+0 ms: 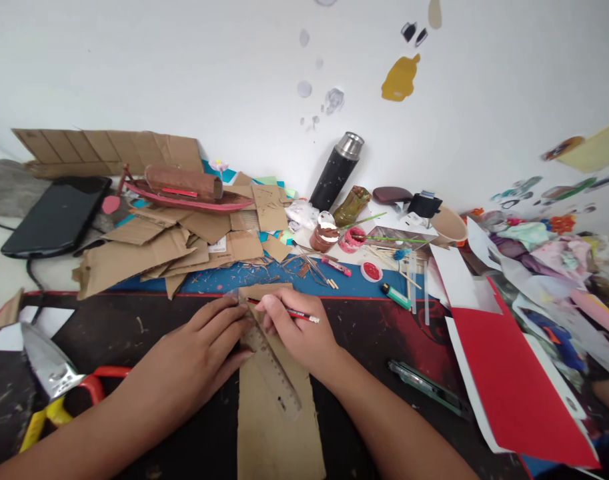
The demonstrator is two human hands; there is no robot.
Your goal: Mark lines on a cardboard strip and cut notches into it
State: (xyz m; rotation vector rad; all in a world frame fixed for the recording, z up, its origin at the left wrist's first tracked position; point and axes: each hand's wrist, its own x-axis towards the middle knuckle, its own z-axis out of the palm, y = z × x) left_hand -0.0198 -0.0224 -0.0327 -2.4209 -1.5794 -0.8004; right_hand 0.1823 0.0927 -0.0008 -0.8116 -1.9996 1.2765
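Observation:
A strip of brown cardboard (279, 433) lies lengthwise on the dark mat in front of me. Slanting across it is a clear ruler (277, 367). My left hand (211, 343) lies flat with fingers stretched out, its fingertips on the ruler's upper end and the cardboard's left edge. In my right hand (301, 330) a red and black pencil (304, 315) is pinched, its tip down at the cardboard beside the ruler's top. The fingers under that hand are partly hidden.
Scissors (59, 380) lie at the left and a utility knife (429, 387) at the right. Behind are cardboard scraps (134, 257), a model boat (189, 193), a black flask (337, 170) and paint jars (324, 233). Red paper (519, 380) covers the right side.

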